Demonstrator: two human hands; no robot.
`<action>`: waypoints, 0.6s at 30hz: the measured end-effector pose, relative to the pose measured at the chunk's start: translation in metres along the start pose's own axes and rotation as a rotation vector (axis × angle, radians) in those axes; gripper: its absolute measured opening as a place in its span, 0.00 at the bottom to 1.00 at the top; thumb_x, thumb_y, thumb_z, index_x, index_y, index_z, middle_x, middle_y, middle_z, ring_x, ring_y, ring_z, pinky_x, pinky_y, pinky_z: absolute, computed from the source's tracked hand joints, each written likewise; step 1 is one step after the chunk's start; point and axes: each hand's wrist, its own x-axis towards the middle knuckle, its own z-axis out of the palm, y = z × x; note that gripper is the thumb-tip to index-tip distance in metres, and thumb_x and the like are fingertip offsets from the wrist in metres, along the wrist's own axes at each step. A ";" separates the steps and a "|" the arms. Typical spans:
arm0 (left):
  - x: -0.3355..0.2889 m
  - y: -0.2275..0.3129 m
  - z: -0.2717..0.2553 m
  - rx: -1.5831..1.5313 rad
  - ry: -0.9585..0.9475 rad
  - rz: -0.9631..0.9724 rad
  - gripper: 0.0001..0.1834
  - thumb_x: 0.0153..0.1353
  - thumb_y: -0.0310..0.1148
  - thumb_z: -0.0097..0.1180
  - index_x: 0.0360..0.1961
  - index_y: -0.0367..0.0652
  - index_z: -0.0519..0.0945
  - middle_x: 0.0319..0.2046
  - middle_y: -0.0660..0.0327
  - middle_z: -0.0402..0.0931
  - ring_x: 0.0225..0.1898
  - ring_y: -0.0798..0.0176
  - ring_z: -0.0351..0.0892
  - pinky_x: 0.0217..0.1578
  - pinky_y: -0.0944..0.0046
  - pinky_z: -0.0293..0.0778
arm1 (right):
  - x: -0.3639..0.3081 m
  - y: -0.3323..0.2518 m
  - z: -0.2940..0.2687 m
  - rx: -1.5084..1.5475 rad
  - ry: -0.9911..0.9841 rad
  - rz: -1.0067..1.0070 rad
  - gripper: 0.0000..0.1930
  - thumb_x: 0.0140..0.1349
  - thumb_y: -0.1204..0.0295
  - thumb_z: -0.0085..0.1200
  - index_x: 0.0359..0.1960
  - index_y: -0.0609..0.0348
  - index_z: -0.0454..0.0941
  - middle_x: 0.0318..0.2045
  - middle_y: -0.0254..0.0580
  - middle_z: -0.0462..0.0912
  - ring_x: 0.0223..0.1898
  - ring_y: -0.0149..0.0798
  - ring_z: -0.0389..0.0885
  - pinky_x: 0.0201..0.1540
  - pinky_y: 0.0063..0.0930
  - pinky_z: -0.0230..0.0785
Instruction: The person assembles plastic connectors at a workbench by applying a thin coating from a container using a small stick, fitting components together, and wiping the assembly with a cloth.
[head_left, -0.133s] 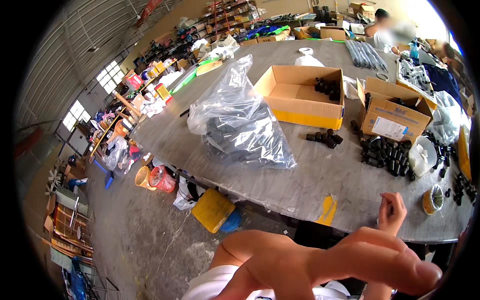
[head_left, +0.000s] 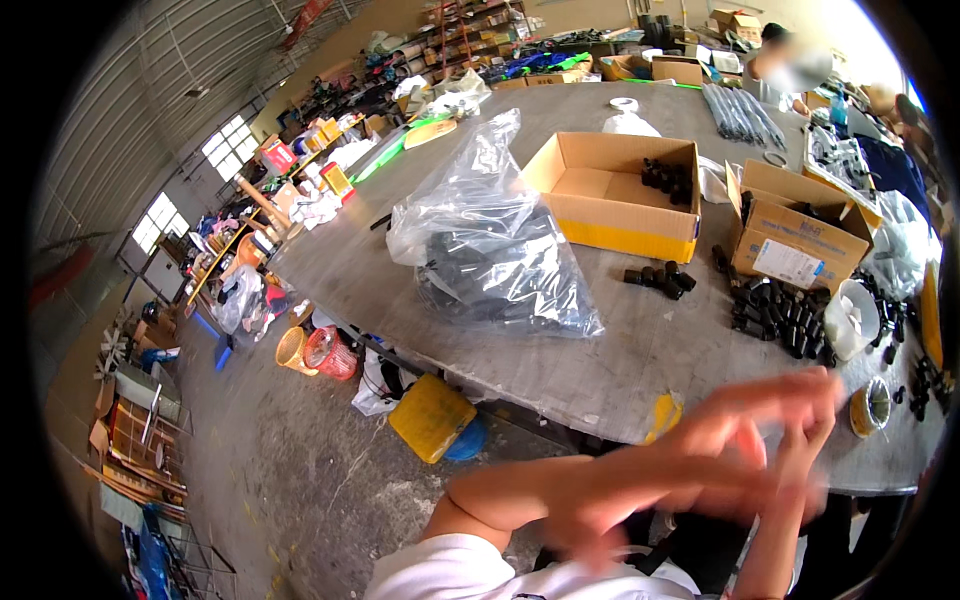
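Neither hand grips anything that can be made out: the left hand (head_left: pixel 640 480) is a motion-blurred smear raised close before the camera with its fingers spread loosely, and the right hand (head_left: pixel 800 430) rises behind it with its fingers stretched up and apart, the two overlapping so that whether they touch cannot be told. A moment earlier the left hand lay lower and sharper across the bottom of the view, pointing right, with the right hand small above it; now both have lifted and blurred, and the view has swung slightly. Just beyond the right fingertips, on the grey table (head_left: pixel 600 370), stands a heap of black pipe fittings (head_left: pixel 780 310), and to the right of the hand a small yellow-rimmed roll (head_left: pixel 872 405). Farther off sit a small cluster of black fittings (head_left: pixel 660 278), an open cardboard box (head_left: pixel 615 195) with fittings in its far corner, and a second labelled box (head_left: pixel 795 235). Well to the left of the hands lies a clear plastic bag (head_left: pixel 495 255) of dark parts. Below the table edge a yellow container (head_left: pixel 430 415) rests on the floor.
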 end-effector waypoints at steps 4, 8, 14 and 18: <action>-0.006 -0.079 -0.011 0.511 0.236 -0.281 0.40 0.57 0.39 0.61 0.68 0.45 0.57 0.67 0.48 0.46 0.67 0.48 0.50 0.63 0.52 0.54 | 0.007 -0.009 0.010 0.171 -0.072 0.034 0.04 0.61 0.77 0.49 0.33 0.67 0.73 0.36 0.41 0.71 0.39 0.31 0.69 0.43 0.21 0.61; -0.041 -0.166 -0.013 0.631 0.275 -0.377 0.40 0.53 0.30 0.63 0.65 0.43 0.58 0.61 0.47 0.57 0.62 0.46 0.60 0.58 0.55 0.63 | -0.003 0.001 0.018 0.097 -0.158 0.114 0.06 0.59 0.77 0.48 0.36 0.68 0.74 0.39 0.43 0.75 0.43 0.35 0.74 0.48 0.24 0.64; -0.035 -0.199 -0.025 0.796 0.249 -0.443 0.12 0.48 0.24 0.60 0.37 0.40 0.79 0.35 0.51 0.78 0.39 0.48 0.77 0.41 0.55 0.72 | -0.012 0.013 0.009 -0.333 -0.210 0.038 0.12 0.50 0.84 0.50 0.39 0.66 0.75 0.43 0.49 0.78 0.46 0.49 0.77 0.51 0.33 0.68; -0.026 -0.171 -0.063 1.054 0.301 -0.334 0.06 0.44 0.24 0.61 0.27 0.44 0.82 0.28 0.58 0.77 0.33 0.52 0.77 0.34 0.56 0.72 | -0.022 0.024 0.002 -0.507 -0.260 0.027 0.12 0.50 0.79 0.56 0.39 0.61 0.75 0.45 0.49 0.75 0.49 0.54 0.73 0.52 0.40 0.65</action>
